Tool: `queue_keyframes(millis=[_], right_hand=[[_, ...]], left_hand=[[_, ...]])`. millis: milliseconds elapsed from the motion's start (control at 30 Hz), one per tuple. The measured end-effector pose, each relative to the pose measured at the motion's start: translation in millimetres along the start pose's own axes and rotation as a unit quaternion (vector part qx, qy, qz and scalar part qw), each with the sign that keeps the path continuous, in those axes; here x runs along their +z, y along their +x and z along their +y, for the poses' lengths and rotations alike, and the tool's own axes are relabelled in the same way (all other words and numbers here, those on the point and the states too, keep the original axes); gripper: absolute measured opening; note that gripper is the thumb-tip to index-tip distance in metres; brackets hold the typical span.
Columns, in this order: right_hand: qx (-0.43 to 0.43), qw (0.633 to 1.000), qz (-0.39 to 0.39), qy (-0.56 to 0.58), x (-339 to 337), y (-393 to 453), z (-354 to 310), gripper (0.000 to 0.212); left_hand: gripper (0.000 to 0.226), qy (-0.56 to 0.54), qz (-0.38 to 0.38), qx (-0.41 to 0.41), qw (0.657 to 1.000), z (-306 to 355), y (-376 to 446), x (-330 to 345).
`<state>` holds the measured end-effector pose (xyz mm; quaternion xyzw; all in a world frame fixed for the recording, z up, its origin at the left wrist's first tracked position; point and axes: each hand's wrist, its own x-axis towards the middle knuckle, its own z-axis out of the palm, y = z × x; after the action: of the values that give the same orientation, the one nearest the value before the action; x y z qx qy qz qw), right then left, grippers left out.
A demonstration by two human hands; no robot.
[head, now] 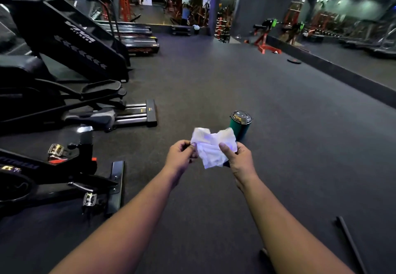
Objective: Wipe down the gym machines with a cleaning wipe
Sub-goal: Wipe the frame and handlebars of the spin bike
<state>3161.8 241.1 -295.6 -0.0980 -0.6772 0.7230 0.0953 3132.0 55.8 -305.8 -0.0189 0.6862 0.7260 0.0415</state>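
1. The wipe (211, 148) is pinched by the left hand (181, 155) and right hand (240, 159), each grip closed on it, above the floor (278, 166).
2. It could be torn if pulled apart too hard.
3. It could be dropped; the tub (241, 123) stands just beyond.
4. The machines (64, 106) remain unwiped at left.

Overall light: we see a dim hall, with the dark floor (267, 123) soaking up most of the light.
Sources: we find the brightest patches far off at the top, in lit doorways and panels, with small blue-white lamps at far right.
Colour cast: we notice a violet tint on the white wipe (212, 147) and on both forearms.
Glare: we catch highlights on the canister lid (241, 116) and on the metal pedals at near left.
Shadows: soft and faint.
Sharpness: the far background looks smeared and noisy to us.
Distortion: we see wide-angle bending at the edges.
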Motion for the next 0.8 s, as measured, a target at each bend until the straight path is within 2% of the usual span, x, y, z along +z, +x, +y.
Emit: queue_keyframes(millis=[67, 167, 267, 333, 400, 500, 533, 600, 667, 700, 800], right_hand=[[-0.002, 1.000, 0.019, -0.003, 10.7, 31.6, 3.9, 0.030], [0.025, 0.998, 0.036, -0.046, 26.7, 74.7, 15.3, 0.013], [0.032, 0.991, 0.071, -0.110, 41.1, 116.2, 26.5, 0.023], [0.002, 0.987, 0.086, -0.136, 51.4, 147.1, 22.5, 0.033], [-0.028, 0.992, 0.046, -0.110, 63.6, 177.1, 14.4, 0.039], [0.006, 0.993, -0.068, -0.094, 76.6, 226.8, 13.1, 0.053], [0.021, 0.989, -0.093, -0.110, 78.6, 241.8, 14.7, 0.051], [0.034, 0.983, -0.129, -0.129, 81.4, 284.8, 22.3, 0.033], [0.033, 0.985, -0.119, -0.124, 86.5, 327.5, 26.6, 0.014], [0.034, 0.987, -0.103, -0.118, 89.0, 349.2, 29.5, 0.010], [0.057, 0.993, -0.068, -0.079, 105.5, 416.0, 28.1, 0.017]], left_hand=[[0.014, -0.064, -0.007, -0.073, 0.995, 6.0, 36.3, -9.6], [0.020, -0.090, -0.034, -0.112, 0.989, 15.2, 83.5, -13.9], [0.022, -0.084, -0.049, -0.118, 0.988, 20.5, 127.4, -9.9], [0.024, -0.052, -0.058, -0.111, 0.991, 21.1, 161.8, -7.0], [0.023, -0.006, -0.076, -0.089, 0.993, 18.7, 199.3, -2.3], [0.023, 0.022, -0.113, -0.063, 0.991, 19.2, 253.4, 5.1], [0.022, 0.023, -0.123, -0.058, 0.990, 20.3, 269.6, 8.2], [0.017, 0.023, -0.129, -0.043, 0.990, 21.7, 311.9, 15.2], [0.011, 0.032, -0.105, -0.033, 0.993, 22.9, 351.4, 17.1], [0.016, 0.035, -0.086, -0.035, 0.995, 23.4, 367.1, 17.0], [0.030, 0.007, -0.085, -0.076, 0.994, 23.5, 413.2, 12.5]])
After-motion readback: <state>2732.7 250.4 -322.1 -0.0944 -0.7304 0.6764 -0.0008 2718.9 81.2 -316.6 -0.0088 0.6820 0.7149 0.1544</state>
